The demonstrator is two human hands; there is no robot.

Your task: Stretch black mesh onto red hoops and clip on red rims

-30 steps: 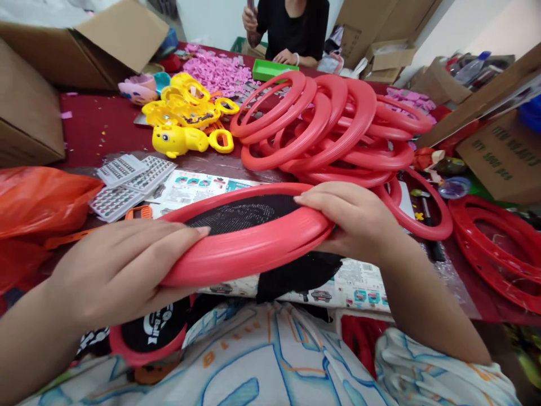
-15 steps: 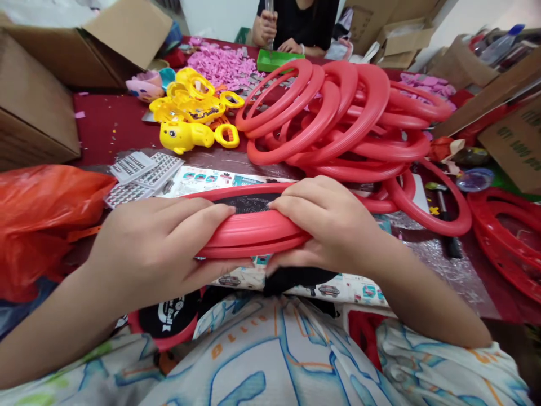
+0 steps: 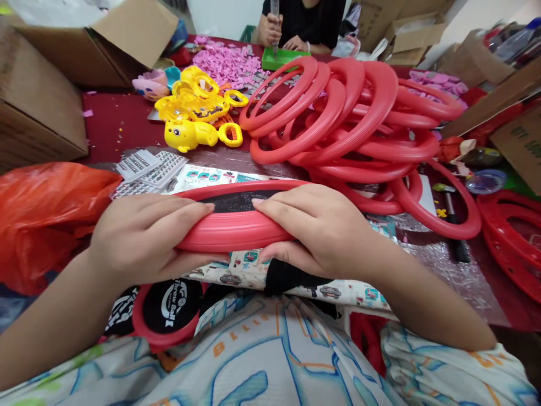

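Between my hands is a red plastic ring with black mesh [image 3: 236,234] stretched inside it, tilted with its near rim toward me. My left hand [image 3: 147,237] grips the rim on the left, thumb below and fingers on top. On the right, my right hand [image 3: 313,231] pinches the same rim, its fingers over the top edge and thumb underneath. The rim's two halves look pressed together along the near side. Below, near my lap, lies a red-rimmed black disc [image 3: 171,310] with white "Throw Ball" lettering. A printed sheet [image 3: 249,270] lies under the ring.
A pile of red rings [image 3: 350,124] fills the table's right middle. Yellow toy parts [image 3: 194,132], cards of small metal pieces [image 3: 147,169] and an orange plastic bag [image 3: 51,220] lie left. A hammer [image 3: 456,231] rests right. A person [image 3: 304,28] works across the table near a green tray [image 3: 287,59].
The gap along the ring's near rim has closed. Both hands and the ring have shifted slightly left, and my right thumb has slid along the underside.
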